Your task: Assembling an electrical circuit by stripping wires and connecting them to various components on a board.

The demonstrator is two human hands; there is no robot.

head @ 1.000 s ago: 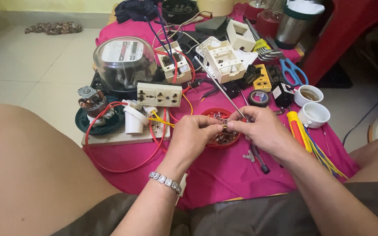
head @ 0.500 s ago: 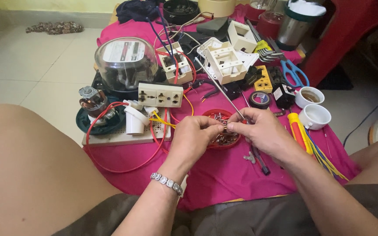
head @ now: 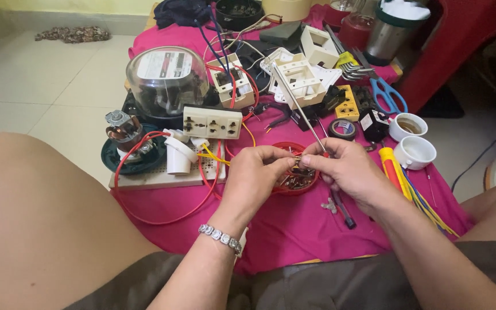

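Both hands meet above the small red dish (head: 310, 150) of loose metal screws, which sits on the magenta cloth (head: 294, 229) near its front edge. The left hand (head: 255, 179) is curled, thumb and forefinger pinching a small metal part (head: 295, 167) at the fingertips (too small to identify further). The right hand (head: 348, 172) is closed around the handle of a screwdriver (head: 297, 106), whose thin silver shaft slants up and away from the hands toward the white plastic switch housings (head: 299, 80). The two hands touch at the fingertips over the dish. Compared with the frames half a second and one second earlier, the hands hold the same position — grip, dish and shaft angle are unchanged; only the view has shifted very slightly. Left of the hands lies a cream socket strip (head: 212, 122) on a white perforated board (head: 159, 175), ringed by red wire (head: 162, 212) — behind it stands a glass-domed meter (head: 166, 80). To the right are two white ceramic lamp holders (head: 413, 152) and a yellow-handled tool (head: 390, 166).
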